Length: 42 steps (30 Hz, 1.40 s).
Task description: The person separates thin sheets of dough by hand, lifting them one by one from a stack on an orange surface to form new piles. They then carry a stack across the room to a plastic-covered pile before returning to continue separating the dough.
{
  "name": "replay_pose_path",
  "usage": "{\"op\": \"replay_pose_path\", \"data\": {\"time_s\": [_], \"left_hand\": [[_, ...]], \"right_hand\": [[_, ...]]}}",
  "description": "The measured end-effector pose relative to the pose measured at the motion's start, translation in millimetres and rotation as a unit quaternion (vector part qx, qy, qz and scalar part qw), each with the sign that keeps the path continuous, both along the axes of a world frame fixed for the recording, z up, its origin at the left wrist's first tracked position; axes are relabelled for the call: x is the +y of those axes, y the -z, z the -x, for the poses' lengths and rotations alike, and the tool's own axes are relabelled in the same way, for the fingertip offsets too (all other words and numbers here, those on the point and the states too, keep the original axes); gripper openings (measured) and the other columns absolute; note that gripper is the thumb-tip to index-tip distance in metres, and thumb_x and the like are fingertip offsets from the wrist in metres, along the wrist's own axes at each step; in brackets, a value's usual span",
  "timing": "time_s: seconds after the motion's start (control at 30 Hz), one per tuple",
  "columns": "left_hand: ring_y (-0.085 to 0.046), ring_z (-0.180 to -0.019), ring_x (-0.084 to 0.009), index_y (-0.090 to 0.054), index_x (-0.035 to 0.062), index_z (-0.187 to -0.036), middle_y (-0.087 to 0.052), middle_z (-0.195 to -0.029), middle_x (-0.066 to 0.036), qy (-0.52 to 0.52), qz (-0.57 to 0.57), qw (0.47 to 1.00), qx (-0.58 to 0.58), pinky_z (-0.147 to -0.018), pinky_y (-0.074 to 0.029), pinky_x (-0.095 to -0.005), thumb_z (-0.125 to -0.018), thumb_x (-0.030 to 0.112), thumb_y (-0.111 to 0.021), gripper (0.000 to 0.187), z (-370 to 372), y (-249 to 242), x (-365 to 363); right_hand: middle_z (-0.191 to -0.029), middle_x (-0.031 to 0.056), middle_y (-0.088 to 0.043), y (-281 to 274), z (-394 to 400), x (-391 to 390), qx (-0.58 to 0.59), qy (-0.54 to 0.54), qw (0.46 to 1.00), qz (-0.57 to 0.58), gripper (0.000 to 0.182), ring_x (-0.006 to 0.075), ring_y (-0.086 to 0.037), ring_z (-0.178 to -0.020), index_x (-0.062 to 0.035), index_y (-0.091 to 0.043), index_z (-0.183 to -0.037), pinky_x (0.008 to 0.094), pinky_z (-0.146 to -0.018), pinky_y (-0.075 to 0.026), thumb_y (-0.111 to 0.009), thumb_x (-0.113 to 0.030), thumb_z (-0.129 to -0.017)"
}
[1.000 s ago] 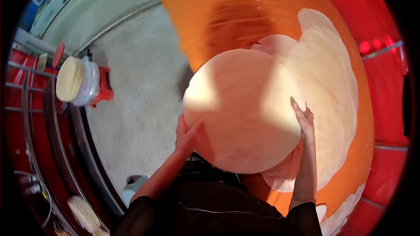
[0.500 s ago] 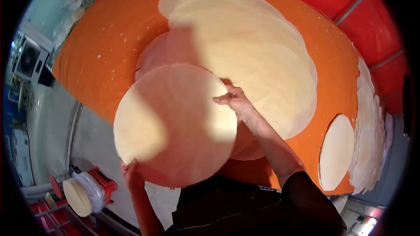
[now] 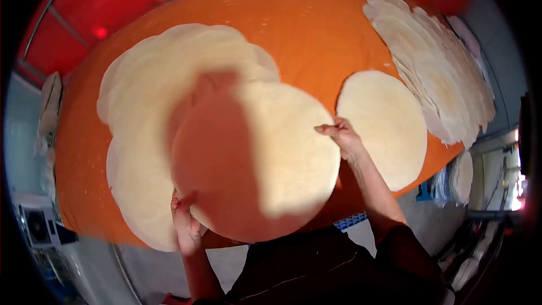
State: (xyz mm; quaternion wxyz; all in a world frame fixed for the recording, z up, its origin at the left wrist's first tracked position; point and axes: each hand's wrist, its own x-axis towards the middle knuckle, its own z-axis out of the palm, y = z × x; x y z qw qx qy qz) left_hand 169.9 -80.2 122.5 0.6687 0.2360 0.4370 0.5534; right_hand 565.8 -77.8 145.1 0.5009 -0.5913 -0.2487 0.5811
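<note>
A large, thin round flatbread (image 3: 296, 152) is held out flat in front of me by its edges. My left hand (image 3: 186, 220) pinches its lower left rim, and my right hand (image 3: 342, 136) grips the right rim with the thumb on top. Beneath and to the left, several overlapping flatbreads (image 3: 138, 113) lie spread on the orange cloth (image 3: 305, 28). Just beyond my right hand rests another round flatbread (image 3: 387, 130), possibly a stack; its thickness is hard to tell. A dark shadow covers much of the held sheet.
A long pile of overlapping flatbreads (image 3: 435, 73) runs along the table's right end. Below that end stands a wrapped round stack (image 3: 462, 178) near the floor. Red panels (image 3: 113, 5) border the far side. A fan-like device (image 3: 36, 226) stands at lower left.
My view has turned to the right, bringing the single round flatbread and the right-hand pile closer. Both hands have carried the held flatbread rightward, away from the overlapping spread.
</note>
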Motion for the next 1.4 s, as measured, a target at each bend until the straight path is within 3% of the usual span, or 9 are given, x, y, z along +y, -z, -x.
{"op": "replay_pose_path", "data": {"time_s": [0.13,0.27,0.33,0.57,0.67,0.73,0.83,1.13,1.4], "left_hand": [[-0.055,-0.095,-0.0174,-0.049,0.0058,-0.111,-0.055,-0.107,-0.006,-0.007,0.05,0.997,0.055,-0.08,-0.047,-0.033,-0.085,0.01,-0.053,0.027,-30,24,5],[-0.052,-0.098,-0.0158,-0.045,0.0098,-0.116,-0.054,-0.11,-0.005,-0.062,0.028,0.981,0.182,-0.083,-0.044,-0.03,-0.088,0.024,-0.052,0.032,-42,30,10],[-0.051,-0.1,-0.0153,-0.046,0.0115,-0.114,-0.053,-0.111,-0.005,-0.038,0.036,0.973,0.224,-0.083,-0.044,-0.0293,-0.088,0.025,-0.053,0.03,-30,37,20],[-0.051,-0.101,-0.0176,-0.048,0.0096,-0.114,-0.054,-0.111,-0.005,0.027,0.072,0.988,0.13,-0.085,-0.043,-0.0344,-0.085,0.019,-0.056,0.031,-16,27,18],[-0.052,-0.101,-0.0191,-0.048,0.0088,-0.116,-0.054,-0.111,-0.004,0.058,0.1,0.992,0.048,-0.085,-0.044,-0.0367,-0.084,0.015,-0.057,0.033,2,29,22],[-0.052,-0.101,-0.0197,-0.048,0.0088,-0.117,-0.054,-0.111,-0.004,0.054,0.123,0.991,0.007,-0.085,-0.044,-0.0368,-0.084,0.013,-0.057,0.035,9,29,25],[-0.051,-0.102,-0.0197,-0.048,0.0082,-0.118,-0.053,-0.112,-0.004,0.074,0.11,0.991,0.026,-0.087,-0.043,-0.0363,-0.084,0.014,-0.057,0.036,9,31,22],[-0.048,-0.107,-0.0218,-0.041,0.0055,-0.124,-0.05,-0.119,-0.007,0.086,0.032,0.992,0.085,-0.09,-0.04,-0.0353,-0.078,0.001,-0.054,0.049,-18,10,16],[-0.052,-0.1,-0.021,-0.045,0.0047,-0.12,-0.054,-0.111,-0.008,0.078,-0.063,0.979,0.176,-0.086,-0.043,-0.0332,-0.078,-0.002,-0.056,0.044,-30,-18,14]], "right_hand": [[-0.09,0.0111,-0.062,66,-16,-16,0.137,0.124,0.98,0.075,0.033,0.0134,-0.057,-0.085,0.0029,-0.055,-0.097,0.0239,-0.078,-0.044,-0.065,-0.022,-0.078],[-0.063,0.0179,-0.059,97,5,-7,-0.404,0.068,0.911,0.048,0.06,0.0266,-0.061,-0.061,0.0073,-0.05,-0.101,0.0349,-0.057,-0.048,-0.057,-0.047,-0.076],[-0.057,0.0141,-0.058,63,11,-12,-0.469,0.026,0.879,0.08,0.059,0.0289,-0.06,-0.06,0.0075,-0.049,-0.101,0.0362,-0.055,-0.047,-0.058,-0.046,-0.076],[-0.075,0.0122,-0.062,145,14,-15,-0.18,0.086,0.98,0.006,0.066,0.0248,-0.062,-0.073,0.0101,-0.041,-0.113,0.0323,-0.066,-0.049,-0.063,-0.04,-0.076],[-0.112,0.0125,-0.055,70,0,-31,0.178,0.063,0.976,0.108,0.068,0.02,-0.052,-0.104,0.0072,-0.037,-0.121,0.0281,-0.085,-0.044,-0.064,-0.037,-0.077],[-0.111,0.0149,-0.055,23,-7,-37,0.318,0.051,0.943,0.088,0.063,0.0183,-0.053,-0.102,0.0061,-0.041,-0.119,0.0286,-0.084,-0.044,-0.067,-0.032,-0.076],[-0.11,0.0145,-0.055,45,24,-28,-0.066,0.105,0.989,0.085,0.054,0.0172,-0.055,-0.096,0.0047,-0.046,-0.116,0.0296,-0.081,-0.046,-0.068,-0.024,-0.076],[-0.098,0.0142,-0.061,63,33,-30,0.009,0.103,0.995,0.002,0.037,0.0151,-0.057,-0.087,0.0071,-0.048,-0.107,0.0267,-0.075,-0.048,-0.063,-0.007,-0.076],[-0.098,0.0126,-0.061,2,15,-33,-0.18,-0.005,0.982,-0.065,0.048,0.0162,-0.058,-0.086,0.0069,-0.045,-0.115,0.0296,-0.078,-0.046,-0.064,-0.009,-0.075]]}}
